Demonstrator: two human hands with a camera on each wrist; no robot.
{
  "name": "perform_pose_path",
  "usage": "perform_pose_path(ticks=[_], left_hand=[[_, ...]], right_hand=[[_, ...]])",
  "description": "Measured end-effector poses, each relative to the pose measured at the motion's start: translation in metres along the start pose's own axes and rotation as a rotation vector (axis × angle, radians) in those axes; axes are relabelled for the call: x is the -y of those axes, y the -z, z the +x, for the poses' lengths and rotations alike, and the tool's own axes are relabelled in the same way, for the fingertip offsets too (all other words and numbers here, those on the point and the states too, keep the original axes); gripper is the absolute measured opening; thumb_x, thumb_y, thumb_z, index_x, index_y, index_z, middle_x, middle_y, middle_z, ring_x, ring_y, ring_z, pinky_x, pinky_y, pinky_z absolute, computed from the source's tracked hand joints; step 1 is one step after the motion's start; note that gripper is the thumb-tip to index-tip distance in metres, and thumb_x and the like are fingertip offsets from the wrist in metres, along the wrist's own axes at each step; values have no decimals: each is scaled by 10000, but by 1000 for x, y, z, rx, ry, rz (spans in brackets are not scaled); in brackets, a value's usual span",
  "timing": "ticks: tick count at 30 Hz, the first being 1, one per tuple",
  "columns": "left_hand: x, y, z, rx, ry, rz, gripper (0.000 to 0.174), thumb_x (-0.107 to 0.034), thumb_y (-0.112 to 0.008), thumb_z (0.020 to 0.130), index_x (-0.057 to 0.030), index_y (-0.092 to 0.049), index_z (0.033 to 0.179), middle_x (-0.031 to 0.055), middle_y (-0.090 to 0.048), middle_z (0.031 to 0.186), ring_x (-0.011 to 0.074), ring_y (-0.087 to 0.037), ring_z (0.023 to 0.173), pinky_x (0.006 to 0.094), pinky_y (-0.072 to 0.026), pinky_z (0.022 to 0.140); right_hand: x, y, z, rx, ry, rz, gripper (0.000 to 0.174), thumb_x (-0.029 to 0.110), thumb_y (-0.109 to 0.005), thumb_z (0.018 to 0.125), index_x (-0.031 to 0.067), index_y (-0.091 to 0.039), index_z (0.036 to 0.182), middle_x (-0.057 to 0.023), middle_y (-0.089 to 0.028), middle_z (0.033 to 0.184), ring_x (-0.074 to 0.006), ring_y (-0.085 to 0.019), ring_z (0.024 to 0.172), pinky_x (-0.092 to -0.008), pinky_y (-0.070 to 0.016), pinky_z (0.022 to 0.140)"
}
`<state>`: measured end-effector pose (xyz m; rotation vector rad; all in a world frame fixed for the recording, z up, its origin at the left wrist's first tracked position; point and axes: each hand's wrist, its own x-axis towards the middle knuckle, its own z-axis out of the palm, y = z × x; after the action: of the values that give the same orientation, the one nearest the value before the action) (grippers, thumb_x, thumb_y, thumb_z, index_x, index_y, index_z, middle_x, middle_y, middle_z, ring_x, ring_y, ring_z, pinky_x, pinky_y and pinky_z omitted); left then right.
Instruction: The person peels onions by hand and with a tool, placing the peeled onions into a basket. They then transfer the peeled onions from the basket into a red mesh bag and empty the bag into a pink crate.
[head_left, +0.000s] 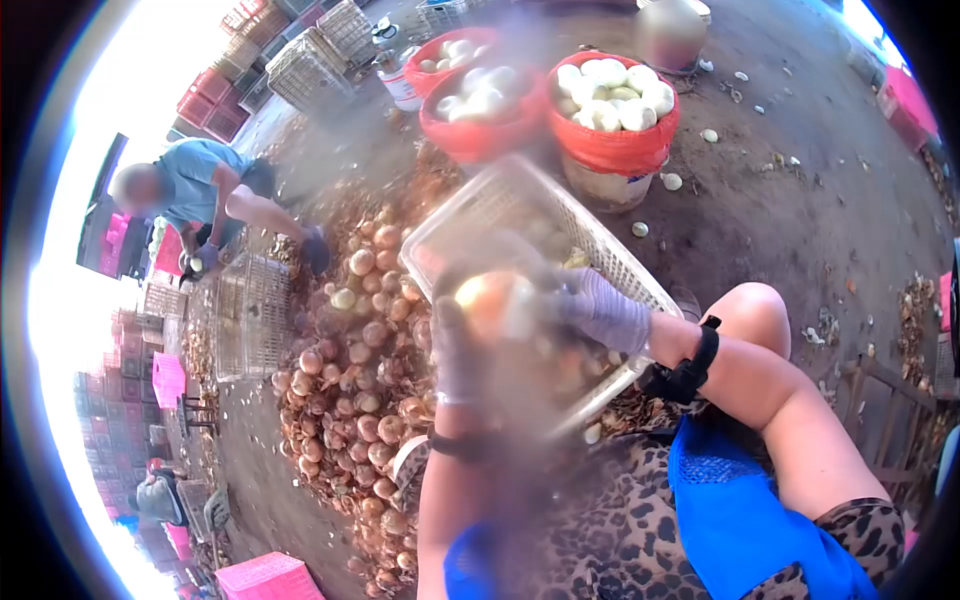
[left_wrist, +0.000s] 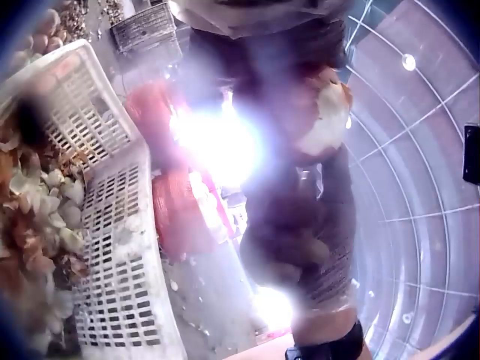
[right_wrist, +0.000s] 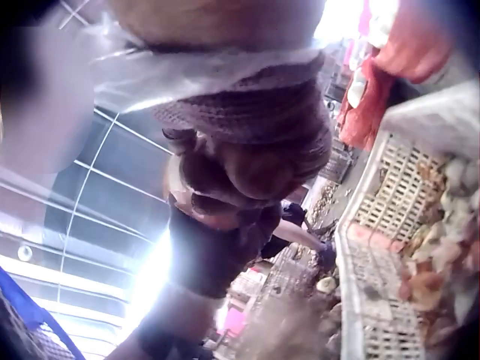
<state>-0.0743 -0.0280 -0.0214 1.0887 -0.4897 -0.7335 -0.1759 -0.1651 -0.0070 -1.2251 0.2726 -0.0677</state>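
A partly peeled onion [head_left: 492,302], its white flesh showing beside brown skin, is held above a white plastic crate [head_left: 620,285]. My gloved left hand [head_left: 455,350] grips it from the left. From the right, my gloved right hand [head_left: 605,312] meets it with curled fingers; a blur in the head view hides the fingertips. The left wrist view shows the onion [left_wrist: 330,116] pale and shiny on one side, with my right hand [left_wrist: 300,247] close below it. Peeled skins [left_wrist: 52,202] lie inside the crate.
A heap of unpeeled onions [head_left: 355,390] spreads left of the crate. Beyond it stand red-lined buckets [head_left: 615,145] of peeled white onions. Another person [head_left: 205,190] bends near a slatted crate [head_left: 252,315]. A pink crate [head_left: 268,578] stands at the lower left.
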Motion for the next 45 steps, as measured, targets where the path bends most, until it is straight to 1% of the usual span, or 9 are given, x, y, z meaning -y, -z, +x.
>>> perform_pose_path(ticks=[9,12,21,27,31,35,39,43,45], left_hand=[[10,-7,4,142,380,-753,762,-442,-708,757,43,-416,1267,132,-536,1157,236,-553,1028,375,-462,920],[8,-6,6,50,251,-253,761,-406,-744,718,23,-423,1258,118,-547,1116,230,-560,1001,375,-476,879],[38,30,11,42,118,-22,727,-441,-748,701,9,-487,1208,101,-577,1040,223,-597,916,351,-523,776],[21,15,0,105,127,-200,720,-406,-735,713,41,-473,1213,124,-571,1070,240,-601,943,372,-530,843],[26,31,-5,33,245,-149,796,-412,-729,687,53,-425,1258,193,-537,1174,325,-584,1027,409,-516,873],[27,47,-13,88,336,-397,831,-451,-693,689,68,-411,1274,208,-537,1190,345,-583,1038,403,-518,862],[9,24,-14,102,269,-115,798,-453,-686,691,76,-448,1238,179,-561,1152,291,-599,1007,377,-526,844],[10,24,-18,112,263,-181,759,-385,-720,691,56,-454,1249,162,-560,1157,271,-591,1026,388,-510,893],[8,27,-21,66,278,-201,791,-356,-743,693,45,-415,1291,161,-533,1189,283,-547,1099,401,-473,960]], right_hand=[[-31,14,20,-175,552,-921,488,115,-607,803,43,-504,1274,-168,-649,889,-302,-638,787,-378,-499,697],[-41,16,24,-190,585,-1021,401,98,-576,813,12,-523,1201,-176,-646,864,-353,-630,801,-413,-489,670],[-35,9,15,-77,205,-1163,410,150,-534,872,47,-479,1265,-157,-650,841,-323,-640,737,-406,-481,632],[-56,28,30,-42,270,-1403,522,215,-581,863,102,-429,1349,-125,-664,873,-324,-649,739,-401,-501,657],[-4,25,22,253,-150,-1132,516,197,-532,890,108,-392,1378,-140,-663,865,-319,-659,750,-401,-515,653],[-51,37,36,102,251,-1278,407,167,-440,943,109,-419,1345,-137,-662,855,-314,-660,751,-392,-520,650],[-35,16,24,73,190,-1370,334,174,-410,963,95,-481,1280,-145,-661,859,-322,-660,764,-404,-518,679],[-42,37,37,69,130,-1359,365,237,-575,804,96,-562,1141,-156,-658,813,-336,-656,737,-410,-516,657],[-45,52,42,-70,205,-1359,454,275,-749,571,84,-632,967,-166,-651,722,-359,-642,661,-411,-524,590]])
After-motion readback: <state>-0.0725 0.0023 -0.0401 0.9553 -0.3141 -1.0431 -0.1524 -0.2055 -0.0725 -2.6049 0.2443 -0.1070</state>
